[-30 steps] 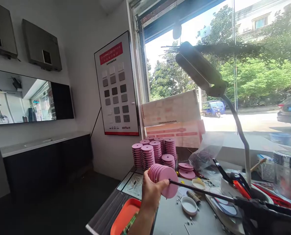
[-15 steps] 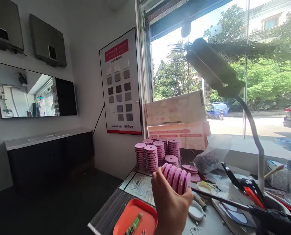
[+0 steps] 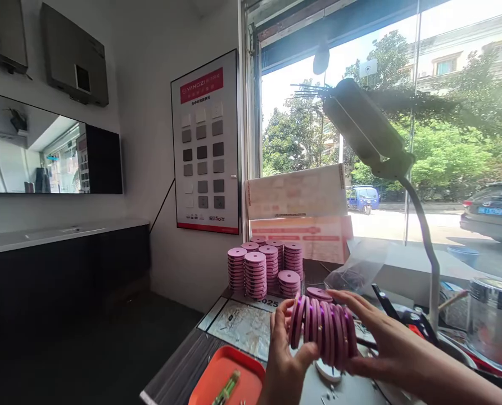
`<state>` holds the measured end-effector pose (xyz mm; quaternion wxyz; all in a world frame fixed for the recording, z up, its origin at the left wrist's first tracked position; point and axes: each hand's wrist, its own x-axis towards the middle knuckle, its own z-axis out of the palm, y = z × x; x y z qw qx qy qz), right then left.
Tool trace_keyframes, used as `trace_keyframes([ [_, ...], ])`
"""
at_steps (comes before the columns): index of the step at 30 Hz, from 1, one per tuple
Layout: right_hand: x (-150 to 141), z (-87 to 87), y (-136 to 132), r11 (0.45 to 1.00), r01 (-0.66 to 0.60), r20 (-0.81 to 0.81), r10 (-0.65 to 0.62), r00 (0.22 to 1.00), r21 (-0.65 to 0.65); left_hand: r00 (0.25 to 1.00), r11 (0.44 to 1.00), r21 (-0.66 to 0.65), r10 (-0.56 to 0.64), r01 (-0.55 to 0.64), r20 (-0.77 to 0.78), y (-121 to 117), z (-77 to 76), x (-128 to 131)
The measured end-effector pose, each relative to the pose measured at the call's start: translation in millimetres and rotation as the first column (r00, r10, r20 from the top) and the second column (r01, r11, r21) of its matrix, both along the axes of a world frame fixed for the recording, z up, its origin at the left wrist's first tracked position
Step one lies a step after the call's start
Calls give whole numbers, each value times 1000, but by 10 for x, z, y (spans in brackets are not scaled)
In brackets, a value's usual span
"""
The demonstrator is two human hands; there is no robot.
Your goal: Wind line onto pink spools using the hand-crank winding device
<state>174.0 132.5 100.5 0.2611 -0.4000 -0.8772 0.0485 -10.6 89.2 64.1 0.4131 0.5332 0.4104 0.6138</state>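
Note:
I hold a row of several pink discs [image 3: 323,332] edge-on between both hands, above the table's near part. My left hand [image 3: 285,351] grips the row's left end with thumb underneath and fingers behind. My right hand [image 3: 371,337] presses the right end, fingers stretched along the discs. Behind them stand several stacks of the same pink discs [image 3: 264,267] on the table, and a short pile of pink discs [image 3: 318,294] lies just beyond my hands.
An orange tray [image 3: 217,379] with a small green item sits at the table's near left edge. A gooseneck desk lamp [image 3: 366,132] arches over the table. Cardboard boxes [image 3: 299,216] stand at the window. A metal tin [image 3: 493,315] and tools are at right.
My right hand has come in and taken the right end of the disc row. The row has turned sideways; the thin black rod held a second ago is gone from view.

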Motion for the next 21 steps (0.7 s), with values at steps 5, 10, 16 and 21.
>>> trace_keyframes([
  [5,6,-23,-98,999,-15,-27,16,1000,28,901,922,126,-385,366,199,87,-280,113],
  [10,359,-38,-173,996,72,-82,-76,994,-42,951,963,7,-268,270,156,132,-538,166],
  [16,523,-52,-217,984,153,14,-152,988,-91,938,927,-138,-344,348,50,350,-741,349],
  [21,620,-93,-245,968,202,4,-203,979,-152,932,907,-216,-357,362,62,568,-774,409],
])
